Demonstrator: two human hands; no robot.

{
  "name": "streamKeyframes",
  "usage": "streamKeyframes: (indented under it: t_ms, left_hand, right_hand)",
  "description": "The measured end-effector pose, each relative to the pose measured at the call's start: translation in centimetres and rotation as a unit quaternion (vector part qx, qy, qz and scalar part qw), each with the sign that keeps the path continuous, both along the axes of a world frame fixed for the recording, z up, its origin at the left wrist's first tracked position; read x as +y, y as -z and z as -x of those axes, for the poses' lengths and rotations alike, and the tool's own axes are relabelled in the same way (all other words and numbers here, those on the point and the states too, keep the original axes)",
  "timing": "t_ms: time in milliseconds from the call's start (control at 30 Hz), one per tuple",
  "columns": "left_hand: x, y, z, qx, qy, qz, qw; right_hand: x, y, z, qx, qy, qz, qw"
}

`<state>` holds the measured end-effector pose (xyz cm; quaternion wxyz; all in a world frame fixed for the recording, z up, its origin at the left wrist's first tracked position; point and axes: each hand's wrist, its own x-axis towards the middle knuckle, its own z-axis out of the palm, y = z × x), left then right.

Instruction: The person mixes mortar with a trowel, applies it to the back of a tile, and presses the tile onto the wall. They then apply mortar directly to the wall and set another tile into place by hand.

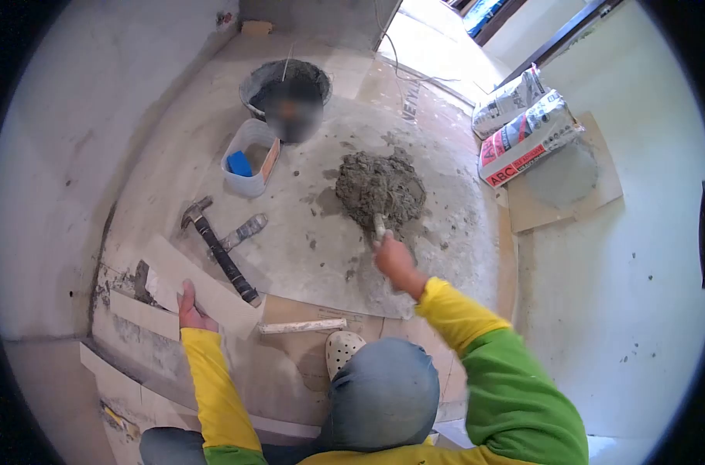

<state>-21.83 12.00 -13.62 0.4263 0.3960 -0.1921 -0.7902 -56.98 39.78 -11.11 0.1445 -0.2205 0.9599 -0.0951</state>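
While the right hand (pixel 395 262) works at the near edge of the mortar heap (pixel 380 188), its fingers are clenched around the handle of a trowel (pixel 379 226). Trowel long axis: near vertical in the head view, handle end in the fist, working end pointing away from the person into the heap; blade buried in mortar, not visible. Heap sits right of centre on a large pale slab (pixel 306 248) lying on the floor, smeared grey around the heap. Left hand (pixel 190 308) lies on a long pale tile strip (pixel 230 304) at the slab's left near corner; whether the fingers grip it or only rest flat cannot be told. Strip long axis: diagonal, far-left to near-right. Hammer (pixel 221 252) lies on the slab just beyond the strip, roughly parallel to it, head at the far-left end, dark handle pointing toward the person. A second small tool (pixel 244 231) lies beside the hammer, crossing near the handle. Clear tub (pixel 248 159) with a blue block (pixel 239 163) stands further out; dark bucket (pixel 287 85) behind it, contents blurred. Printed sacks (pixel 523 128) lie far right, well apart from the heap.
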Motion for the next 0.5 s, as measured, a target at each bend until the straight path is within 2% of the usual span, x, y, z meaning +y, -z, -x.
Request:
streamKeyframes:
  t_ms: [67,133,167,200,233,300,333,400,467,500]
  left_hand:
    - [-0.5,0.1,0.3,0.015,0.011,0.004,1.0]
    - [-0.2,-0.3,0.4,0.004,-0.005,0.032,0.999]
    - [-0.3,-0.2,0.1,0.005,-0.007,0.029,1.0]
    - [-0.5,0.0,-0.7,0.012,-0.009,0.007,1.0]
    - [-0.6,0.1,-1.4,0.019,-0.012,-0.015,1.0]
    - [-0.3,-0.3,-2.8,0.016,-0.007,-0.014,1.0]
    - [-0.2,-0.3,-3.4,0.013,-0.005,-0.008,1.0]
    - [0.2,0.0,-5.1,-0.001,-0.021,-0.009,1.0]
    - [0.4,-0.3,-5.4,-0.008,-0.045,-0.002,0.999]
    - [0.3,-0.9,-5.5,-0.029,-0.066,-0.005,0.997]
  right_hand:
    - [2.4,-5.7,2.8,0.002,-0.076,-0.136,0.988]
    - [3.7,-12.4,5.7,0.035,-0.228,-0.179,0.957]
    - [4.1,-14.5,7.2,0.063,-0.263,-0.224,0.936]
    - [3.2,-17.8,7.0,0.07,-0.269,-0.265,0.923]
    - [2.5,-19.8,7.2,0.088,-0.311,-0.257,0.911]
    - [0.9,-20.4,8.0,0.102,-0.301,-0.253,0.914]
    - [-0.1,-19.1,8.6,0.101,-0.306,-0.254,0.912]
    - [-1.4,-12.1,10.1,-0.03,-0.293,-0.199,0.935]
    - [0.4,4.0,13.0,0.026,-0.377,-0.156,0.913]
    - [-0.2,4.0,10.6,0.022,-0.378,-0.148,0.914]
